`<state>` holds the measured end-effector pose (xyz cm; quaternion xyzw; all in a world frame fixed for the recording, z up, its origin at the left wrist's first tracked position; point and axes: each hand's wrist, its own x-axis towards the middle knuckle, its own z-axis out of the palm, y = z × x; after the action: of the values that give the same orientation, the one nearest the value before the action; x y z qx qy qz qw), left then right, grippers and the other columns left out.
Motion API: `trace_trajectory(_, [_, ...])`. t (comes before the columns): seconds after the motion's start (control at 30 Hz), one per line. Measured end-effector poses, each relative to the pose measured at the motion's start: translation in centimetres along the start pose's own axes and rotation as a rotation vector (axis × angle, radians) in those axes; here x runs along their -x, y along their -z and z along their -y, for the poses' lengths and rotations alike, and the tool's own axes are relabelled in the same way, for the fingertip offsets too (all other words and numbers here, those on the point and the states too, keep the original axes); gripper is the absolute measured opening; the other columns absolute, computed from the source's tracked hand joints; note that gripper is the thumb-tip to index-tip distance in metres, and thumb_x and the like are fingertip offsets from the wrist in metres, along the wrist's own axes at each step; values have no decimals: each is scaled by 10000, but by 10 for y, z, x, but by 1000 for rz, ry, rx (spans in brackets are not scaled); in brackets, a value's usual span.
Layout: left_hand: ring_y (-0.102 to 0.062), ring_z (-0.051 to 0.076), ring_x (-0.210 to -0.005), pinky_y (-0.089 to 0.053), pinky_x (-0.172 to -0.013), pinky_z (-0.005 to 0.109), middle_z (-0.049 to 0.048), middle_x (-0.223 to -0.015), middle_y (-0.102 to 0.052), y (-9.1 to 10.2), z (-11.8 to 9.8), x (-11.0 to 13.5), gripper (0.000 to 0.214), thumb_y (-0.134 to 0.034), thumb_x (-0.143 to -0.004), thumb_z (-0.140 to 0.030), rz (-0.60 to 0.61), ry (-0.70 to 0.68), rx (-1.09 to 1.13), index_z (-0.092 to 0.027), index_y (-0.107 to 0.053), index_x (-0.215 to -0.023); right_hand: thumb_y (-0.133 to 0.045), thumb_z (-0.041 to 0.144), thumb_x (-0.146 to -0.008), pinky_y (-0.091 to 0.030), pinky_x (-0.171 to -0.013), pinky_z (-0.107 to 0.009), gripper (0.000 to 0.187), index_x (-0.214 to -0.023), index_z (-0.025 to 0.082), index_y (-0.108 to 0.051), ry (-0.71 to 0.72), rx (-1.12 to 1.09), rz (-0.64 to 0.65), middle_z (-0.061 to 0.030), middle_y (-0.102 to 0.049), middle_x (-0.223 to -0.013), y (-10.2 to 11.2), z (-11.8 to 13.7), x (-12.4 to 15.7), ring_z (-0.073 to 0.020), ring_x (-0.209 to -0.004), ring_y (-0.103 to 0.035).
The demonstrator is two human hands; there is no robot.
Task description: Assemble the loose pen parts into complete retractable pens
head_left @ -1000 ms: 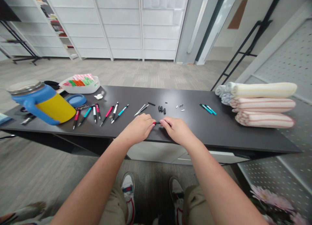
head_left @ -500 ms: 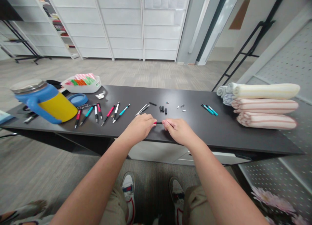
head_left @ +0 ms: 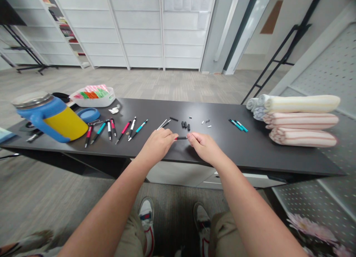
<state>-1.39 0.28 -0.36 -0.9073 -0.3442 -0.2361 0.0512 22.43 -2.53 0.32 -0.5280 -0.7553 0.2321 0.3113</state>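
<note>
A pen [head_left: 182, 138] with a red barrel and black grip section lies level between my two hands, just above the desk's front edge. My left hand [head_left: 160, 142] is closed on its red end. Thumb and fingertips of my right hand [head_left: 200, 142] pinch the black end. Beyond the hands are several short black grip sleeves [head_left: 185, 125], a thin black piece [head_left: 174, 118], slim refills [head_left: 163, 124] and small metallic or clear bits [head_left: 207, 121]. Two teal pen barrels [head_left: 238, 125] lie farther right. To the left rest several red, teal and white click pens [head_left: 123, 132].
The dark desk [head_left: 222, 149] carries a tilted blue-and-yellow mug [head_left: 59, 118], a blue lid [head_left: 89, 115] and a white basket [head_left: 96, 101] of colourful packets at left. Rolled towels [head_left: 303, 118] are stacked at right. A crumpled white piece [head_left: 114, 110] lies near the basket.
My right hand has shifted slightly up and right, and a little more of the pen's black section shows between the hands. The other desk items stay put.
</note>
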Motion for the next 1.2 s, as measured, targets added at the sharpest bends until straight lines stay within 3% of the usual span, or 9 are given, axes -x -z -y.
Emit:
trace_trajectory(0.27, [-634,241,-1019,-461,-878,391,101,-1092,-716,1,-3,3,327,-440,-1091,-332,0,-7,-11,-211,-664,-1295,-385,505,-1066,-314,-615,-284,483,-679,222,-446,-47,-27,4,23,-525,-621,-2,2,-2,-148,-622,-487])
trace_trajectory(0.4, [-671,237,-1012,-484,-907,386,83,-1060,-737,2,-3,1,345,-453,-1088,-407,91,9,65,-219,-666,-1283,-383,471,-1080,-355,-663,-269,399,-809,227,-547,21,-21,37,10,-630,-735,0,2,1,-156,-695,-564])
trace_trajectory(0.57, [-693,229,-987,-493,-868,367,68,-1027,-753,2,-2,-1,335,-440,-1092,-418,143,10,111,-223,-685,-1211,-368,446,-1087,-319,-654,-285,424,-749,227,-501,123,124,1,-5,-587,-703,-2,3,2,-159,-654,-522])
trace_trajectory(0.73, [-648,225,-856,-429,-760,386,65,-896,-725,2,-9,7,332,-425,-1100,-380,32,-50,-127,-218,-663,-1266,-384,506,-1074,-287,-608,-285,485,-687,220,-446,22,8,-5,25,-486,-609,-3,2,1,-139,-591,-454])
trace_trajectory(0.93, [-633,221,-865,-412,-777,404,66,-962,-744,1,-11,10,332,-441,-1097,-340,-33,-88,-193,-251,-606,-1371,-381,604,-1051,-288,-549,-280,557,-650,221,-436,-129,-221,46,43,-437,-553,-6,-2,-1,-125,-530,-390])
trace_trajectory(1.1, [-685,215,-902,-462,-815,376,64,-951,-755,-2,-1,4,339,-433,-1098,-379,33,-50,-7,-235,-659,-1307,-377,533,-1067,-311,-602,-279,507,-681,220,-474,-46,-69,4,24,-503,-604,-6,3,-1,-142,-598,-467])
trace_trajectory(1.2, [-719,215,-1010,-506,-888,355,74,-1075,-774,-3,1,2,347,-428,-1098,-395,85,-29,161,-221,-673,-1273,-379,494,-1073,-326,-629,-280,465,-717,223,-505,18,-5,8,15,-550,-645,-4,5,1,-150,-633,-503])
